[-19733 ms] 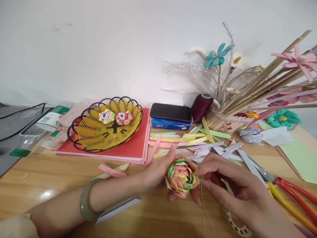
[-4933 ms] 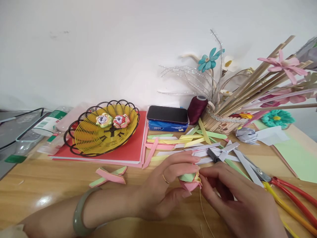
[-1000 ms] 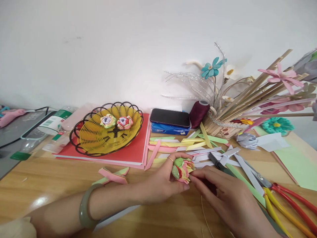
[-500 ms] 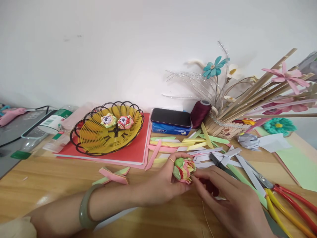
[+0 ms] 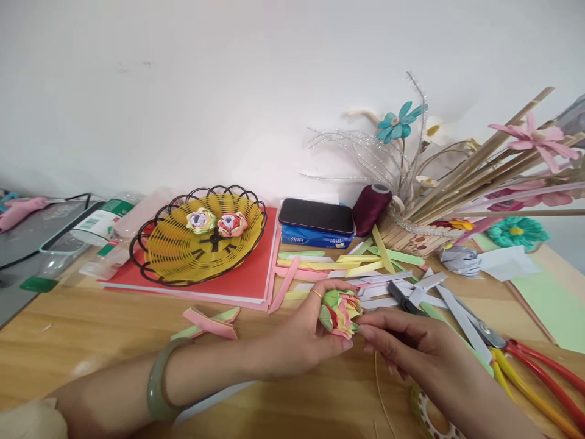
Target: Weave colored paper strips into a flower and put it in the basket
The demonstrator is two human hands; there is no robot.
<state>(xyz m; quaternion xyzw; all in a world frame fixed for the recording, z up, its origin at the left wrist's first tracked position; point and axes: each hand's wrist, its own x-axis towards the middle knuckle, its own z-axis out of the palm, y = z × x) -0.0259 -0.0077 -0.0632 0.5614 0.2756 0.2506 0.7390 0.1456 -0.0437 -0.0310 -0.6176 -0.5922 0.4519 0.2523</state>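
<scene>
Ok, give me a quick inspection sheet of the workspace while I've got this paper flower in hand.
Surface: wooden table.
Job's things: folded paper flower held just above the table; thin stick lying near it.
Clutter: paper strips, red-and-yellow-handled tool, yellow basket with two small paper flowers, phone on a tissue pack, thread spool, tape roll, plastic bottle.
Grippers: left hand wraps the folded paper flower; right hand has its fingertips at the flower's right side, grip unclear.
Cables: black cable at far left.
Surroundings: white wall; holder of sticks and craft flowers at back right.
</scene>
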